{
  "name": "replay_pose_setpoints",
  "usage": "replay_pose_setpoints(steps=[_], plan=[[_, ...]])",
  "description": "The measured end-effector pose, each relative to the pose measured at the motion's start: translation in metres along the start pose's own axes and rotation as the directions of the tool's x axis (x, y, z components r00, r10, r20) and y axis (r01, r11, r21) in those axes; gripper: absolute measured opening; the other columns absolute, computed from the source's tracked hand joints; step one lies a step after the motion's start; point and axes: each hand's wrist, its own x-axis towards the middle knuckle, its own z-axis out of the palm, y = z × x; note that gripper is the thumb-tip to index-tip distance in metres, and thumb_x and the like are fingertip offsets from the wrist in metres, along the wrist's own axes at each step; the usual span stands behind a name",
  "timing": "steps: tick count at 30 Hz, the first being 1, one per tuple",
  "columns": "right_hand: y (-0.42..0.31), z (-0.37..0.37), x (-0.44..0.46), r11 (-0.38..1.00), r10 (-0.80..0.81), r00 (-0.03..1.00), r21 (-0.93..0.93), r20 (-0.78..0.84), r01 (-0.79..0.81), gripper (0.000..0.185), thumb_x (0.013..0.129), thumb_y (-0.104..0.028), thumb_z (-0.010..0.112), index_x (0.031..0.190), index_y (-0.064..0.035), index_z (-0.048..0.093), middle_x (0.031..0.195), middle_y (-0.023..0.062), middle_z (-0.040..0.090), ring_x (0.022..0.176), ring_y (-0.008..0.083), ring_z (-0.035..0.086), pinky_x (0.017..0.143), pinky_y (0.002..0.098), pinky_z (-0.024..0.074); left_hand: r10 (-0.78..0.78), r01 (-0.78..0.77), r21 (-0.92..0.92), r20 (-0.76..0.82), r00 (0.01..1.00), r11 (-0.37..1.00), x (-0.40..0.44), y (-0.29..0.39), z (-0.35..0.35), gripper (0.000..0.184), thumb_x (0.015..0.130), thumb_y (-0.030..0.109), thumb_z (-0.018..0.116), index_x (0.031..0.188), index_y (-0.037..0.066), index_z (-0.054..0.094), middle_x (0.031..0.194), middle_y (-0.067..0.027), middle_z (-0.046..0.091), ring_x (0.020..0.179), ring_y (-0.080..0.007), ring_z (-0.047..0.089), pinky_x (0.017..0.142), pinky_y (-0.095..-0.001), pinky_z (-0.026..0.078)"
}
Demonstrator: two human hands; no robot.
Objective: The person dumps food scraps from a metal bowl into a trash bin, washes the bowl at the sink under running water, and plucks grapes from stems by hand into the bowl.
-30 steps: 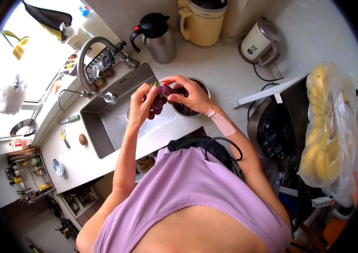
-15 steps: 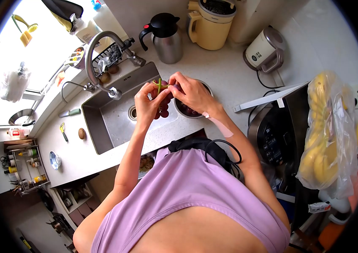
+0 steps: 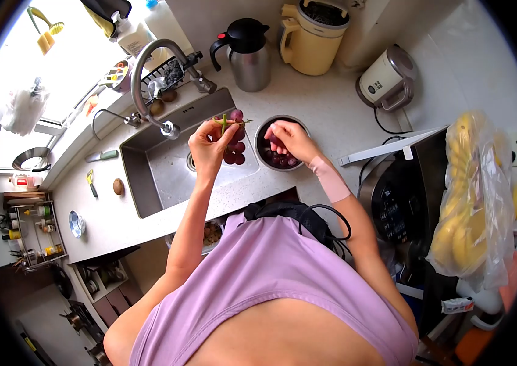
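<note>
My left hand (image 3: 207,146) pinches the green stem of a small bunch of red grapes (image 3: 236,148). The bunch hangs over the right end of the steel sink (image 3: 164,174). Just right of it, a round metal bowl (image 3: 260,160) stands on the counter with several loose dark grapes (image 3: 281,160) inside. My right hand (image 3: 295,144) is over the bowl, its fingers curled round a grape (image 3: 275,139) that shows in part. A pale patch covers the right wrist.
A curved faucet (image 3: 139,79) reaches over the sink. Behind stand a steel thermos jug (image 3: 250,66), a cream soymilk maker (image 3: 314,39) and an electric kettle (image 3: 388,78). Bagged bananas (image 3: 463,213) are at right. A knife (image 3: 101,156), a peeler (image 3: 91,183) and a kiwi (image 3: 118,186) lie left.
My right hand has left the bunch and moved right and slightly down, over the bowl, with a grape. The left hand still holds the bunch near the same spot.
</note>
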Motion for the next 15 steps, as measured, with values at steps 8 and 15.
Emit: replay_pose_setpoints(steps=[8, 15], plan=[[0.098, -0.047, 0.013, 0.512, -0.247, 0.946, -0.857, -0.211, -0.057, 0.022, 0.089, -0.022, 0.059, 0.098, -0.0017, 0.061, 0.09, 0.0103, 0.066, 0.084, 0.0189, 0.063, 0.072, 0.0284, 0.0496, -0.068, 0.053, 0.11, 0.138, 0.988, 0.993, 0.0, 0.013, -0.017, 0.012, 0.08, 0.009, 0.072, 0.087, -0.001, 0.07, 0.072, 0.0041, 0.053, 0.064, -0.0026, 0.043, 0.056, -0.0196, 0.032], [-0.007, 0.023, 0.012, 0.939, -0.224, 0.97, -0.248, 0.092, 0.24, 0.03, 0.087, -0.016, 0.064, 0.112, -0.0025, 0.055, 0.104, 0.0071, 0.061, 0.1, 0.0166, 0.058, 0.086, 0.0286, 0.0468, -0.067, 0.071, -0.005, 0.268, 0.961, 0.997, 0.001, -0.001, -0.019, 0.009, 0.082, 0.007, 0.069, 0.086, 0.0, 0.069, 0.077, 0.0024, 0.056, 0.066, -0.0043, 0.048, 0.061, -0.0194, 0.037]])
